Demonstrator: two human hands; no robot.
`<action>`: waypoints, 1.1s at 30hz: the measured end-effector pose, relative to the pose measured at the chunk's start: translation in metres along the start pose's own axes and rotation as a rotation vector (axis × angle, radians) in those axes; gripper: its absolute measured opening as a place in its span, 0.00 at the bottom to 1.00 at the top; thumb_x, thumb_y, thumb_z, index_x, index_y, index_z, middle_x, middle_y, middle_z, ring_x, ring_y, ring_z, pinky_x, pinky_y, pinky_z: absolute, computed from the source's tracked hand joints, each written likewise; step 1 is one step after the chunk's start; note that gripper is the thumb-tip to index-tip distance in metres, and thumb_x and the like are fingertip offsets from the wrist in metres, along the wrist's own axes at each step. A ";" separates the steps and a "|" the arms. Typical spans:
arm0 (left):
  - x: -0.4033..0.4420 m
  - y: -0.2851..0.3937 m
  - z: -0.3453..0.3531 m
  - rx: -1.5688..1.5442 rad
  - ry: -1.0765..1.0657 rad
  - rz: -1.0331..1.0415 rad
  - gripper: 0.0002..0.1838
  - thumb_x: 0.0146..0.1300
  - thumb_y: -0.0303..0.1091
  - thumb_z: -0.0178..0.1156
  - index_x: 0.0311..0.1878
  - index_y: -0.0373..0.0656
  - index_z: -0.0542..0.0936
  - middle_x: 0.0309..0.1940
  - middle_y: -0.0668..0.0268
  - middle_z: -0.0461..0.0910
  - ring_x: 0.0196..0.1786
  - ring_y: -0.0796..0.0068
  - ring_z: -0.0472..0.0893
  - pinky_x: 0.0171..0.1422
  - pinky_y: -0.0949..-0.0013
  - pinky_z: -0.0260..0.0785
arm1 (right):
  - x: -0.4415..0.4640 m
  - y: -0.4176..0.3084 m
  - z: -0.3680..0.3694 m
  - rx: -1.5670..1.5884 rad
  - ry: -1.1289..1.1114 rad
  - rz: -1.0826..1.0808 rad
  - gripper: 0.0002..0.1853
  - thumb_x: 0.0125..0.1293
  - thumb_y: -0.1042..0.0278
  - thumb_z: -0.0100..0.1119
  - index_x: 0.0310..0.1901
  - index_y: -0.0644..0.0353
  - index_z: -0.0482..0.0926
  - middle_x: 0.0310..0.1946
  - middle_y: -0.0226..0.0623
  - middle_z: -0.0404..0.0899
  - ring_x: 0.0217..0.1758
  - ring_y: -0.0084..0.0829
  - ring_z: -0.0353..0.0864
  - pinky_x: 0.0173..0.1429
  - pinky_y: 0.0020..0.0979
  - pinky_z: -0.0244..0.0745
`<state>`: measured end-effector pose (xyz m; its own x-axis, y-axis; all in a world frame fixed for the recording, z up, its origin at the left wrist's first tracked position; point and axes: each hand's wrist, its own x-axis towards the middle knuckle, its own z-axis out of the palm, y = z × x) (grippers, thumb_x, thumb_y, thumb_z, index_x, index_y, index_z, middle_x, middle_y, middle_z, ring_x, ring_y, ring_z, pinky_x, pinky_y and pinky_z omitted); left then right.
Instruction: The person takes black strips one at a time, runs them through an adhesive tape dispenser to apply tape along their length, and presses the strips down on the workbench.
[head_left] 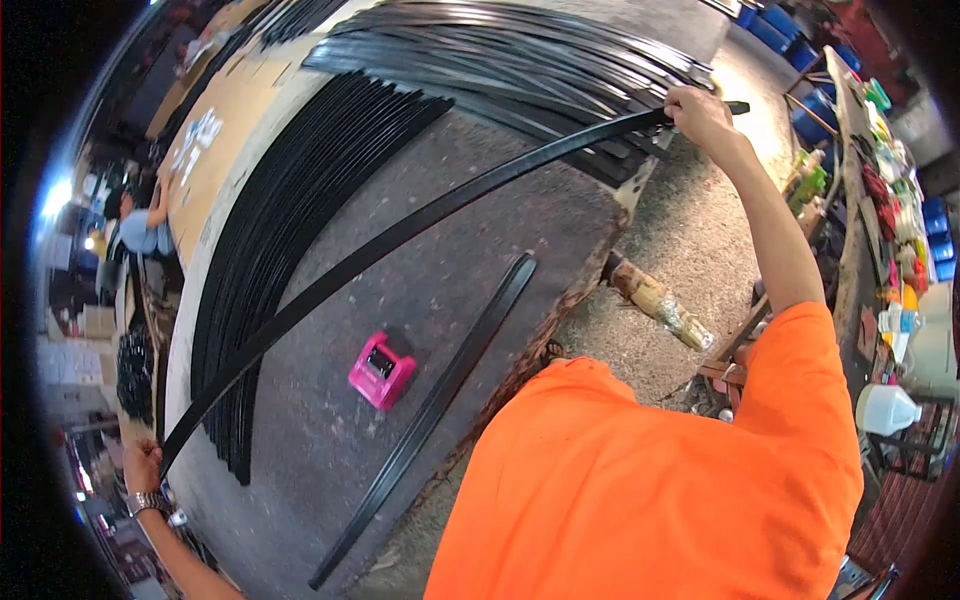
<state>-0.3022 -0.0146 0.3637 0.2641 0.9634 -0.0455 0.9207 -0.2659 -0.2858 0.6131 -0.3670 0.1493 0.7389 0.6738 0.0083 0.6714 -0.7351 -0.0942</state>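
Over the grey table (pixel 430 280), left hand (pixel 143 465) at eight o'clock and right hand (pixel 700 115) at two o'clock have fingers clamped on one black strip (pixel 400 233).

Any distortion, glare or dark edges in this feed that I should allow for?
Head view: strong wide-angle distortion, so the bow in the held black strip may be partly lens; black vignetting at the corners; a bright light blown out at left; sheen on the upper strips; pink object reads clearly.

My one head-worn camera looks forward and down, from close above my orange shirt (pixel 650 480), across the table (pixel 440 280).
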 end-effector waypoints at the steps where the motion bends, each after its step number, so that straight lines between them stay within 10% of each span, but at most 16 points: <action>1: -0.013 -0.016 0.011 0.004 -0.002 -0.046 0.04 0.56 0.20 0.68 0.35 0.34 0.83 0.30 0.53 0.85 0.34 0.59 0.85 0.43 0.60 0.76 | -0.009 -0.018 0.007 0.008 0.013 -0.016 0.13 0.72 0.57 0.59 0.53 0.48 0.84 0.54 0.39 0.85 0.63 0.45 0.81 0.66 0.47 0.73; 7: -0.125 -0.205 0.127 0.119 0.176 -0.143 0.08 0.63 0.26 0.66 0.45 0.39 0.81 0.38 0.49 0.84 0.43 0.45 0.83 0.47 0.47 0.73 | -0.065 -0.137 0.058 0.099 -0.031 -0.249 0.13 0.73 0.54 0.58 0.52 0.47 0.84 0.53 0.38 0.83 0.60 0.48 0.82 0.64 0.49 0.76; 18: -0.412 -0.353 0.194 0.350 -0.061 -1.162 0.21 0.75 0.42 0.47 0.64 0.54 0.82 0.63 0.57 0.83 0.64 0.50 0.81 0.65 0.44 0.74 | -0.219 -0.375 0.153 0.506 0.051 -0.801 0.06 0.70 0.62 0.60 0.41 0.54 0.82 0.41 0.39 0.82 0.43 0.48 0.86 0.47 0.48 0.82; 33: -0.479 -0.351 0.287 0.249 -0.269 -1.495 0.24 0.76 0.48 0.45 0.64 0.51 0.82 0.63 0.56 0.83 0.63 0.47 0.81 0.65 0.42 0.72 | -0.277 -0.426 0.186 0.549 0.063 -0.817 0.05 0.69 0.66 0.62 0.41 0.56 0.79 0.40 0.39 0.80 0.41 0.49 0.85 0.44 0.48 0.82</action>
<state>-0.8347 -0.3729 0.2107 -0.9104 0.3207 0.2612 0.2113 0.9035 -0.3728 0.1114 -0.2265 0.0017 0.0718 0.9419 0.3282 0.8685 0.1028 -0.4849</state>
